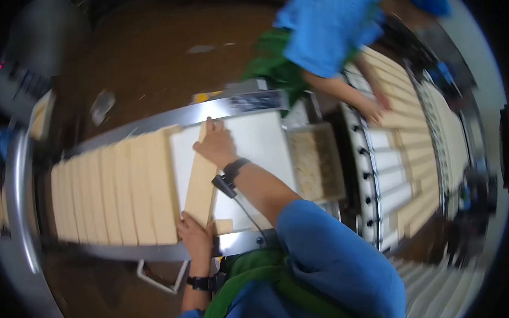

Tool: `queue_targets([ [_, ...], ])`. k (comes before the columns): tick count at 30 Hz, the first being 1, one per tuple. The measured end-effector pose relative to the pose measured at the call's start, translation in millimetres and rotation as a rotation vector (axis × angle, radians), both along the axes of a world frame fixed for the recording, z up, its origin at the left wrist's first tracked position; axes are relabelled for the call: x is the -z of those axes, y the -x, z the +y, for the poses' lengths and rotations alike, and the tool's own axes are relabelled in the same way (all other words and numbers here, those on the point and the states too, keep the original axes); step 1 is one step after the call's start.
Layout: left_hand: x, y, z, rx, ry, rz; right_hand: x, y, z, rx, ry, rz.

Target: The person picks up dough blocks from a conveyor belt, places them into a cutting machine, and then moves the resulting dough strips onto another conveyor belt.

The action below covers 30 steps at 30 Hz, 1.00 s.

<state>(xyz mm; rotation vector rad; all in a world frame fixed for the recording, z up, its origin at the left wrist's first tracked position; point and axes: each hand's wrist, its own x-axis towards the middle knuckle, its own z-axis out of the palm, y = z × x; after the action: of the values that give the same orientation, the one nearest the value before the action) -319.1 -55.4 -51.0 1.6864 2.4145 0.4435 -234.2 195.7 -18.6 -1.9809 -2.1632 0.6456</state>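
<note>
A long pale strip of wafer-like sheet (pixel 201 181) lies slanted across the white conveyor belt (pixel 265 138). My left hand (pixel 196 236) grips its near end at the belt's front edge. My right hand (pixel 215 145) presses on its far end near the back rail. Just left of the strip, a row of several similar pale strips (pixel 114 190) lies side by side on the belt. A small broken piece (pixel 224 225) rests by my left hand.
A tray of crumbs (pixel 316 165) sits right of the belt. Beyond it a second conveyor (pixel 405 169) carries more strips, where another person in a blue shirt (pixel 331 25) reaches with a hand (pixel 373 111). A steel rail (pixel 156 251) edges the front.
</note>
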Motion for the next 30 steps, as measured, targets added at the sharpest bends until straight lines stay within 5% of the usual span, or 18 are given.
queue_targets([
  [3,-18,-5,18,0.197,0.11,-0.288,-40,-70,3,0.213,0.242,-0.031],
  [5,-28,-23,32,0.185,0.324,-0.462,-36,-108,0,0.295,0.198,-0.125],
  [6,-36,-37,42,0.201,0.393,-0.343,3,-122,3,0.187,0.028,-0.193],
  [10,-32,-81,61,0.271,0.175,-0.35,-14,-189,-27,0.673,0.002,0.203],
  [15,-59,-167,69,0.488,-0.112,-0.486,-44,-330,-98,0.894,-0.31,0.537],
  [19,-106,-263,68,0.797,-0.18,-0.462,-94,-450,-172,1.189,-0.354,0.392],
  [23,-132,-344,54,1.158,-0.149,-0.578,-88,-569,-232,1.336,-0.317,0.249],
  [28,-123,-417,43,1.443,0.188,-0.694,-73,-681,-264,1.088,0.119,-0.192],
  [30,-125,-438,43,1.478,0.245,-0.69,-56,-719,-257,1.091,0.086,-0.259],
])
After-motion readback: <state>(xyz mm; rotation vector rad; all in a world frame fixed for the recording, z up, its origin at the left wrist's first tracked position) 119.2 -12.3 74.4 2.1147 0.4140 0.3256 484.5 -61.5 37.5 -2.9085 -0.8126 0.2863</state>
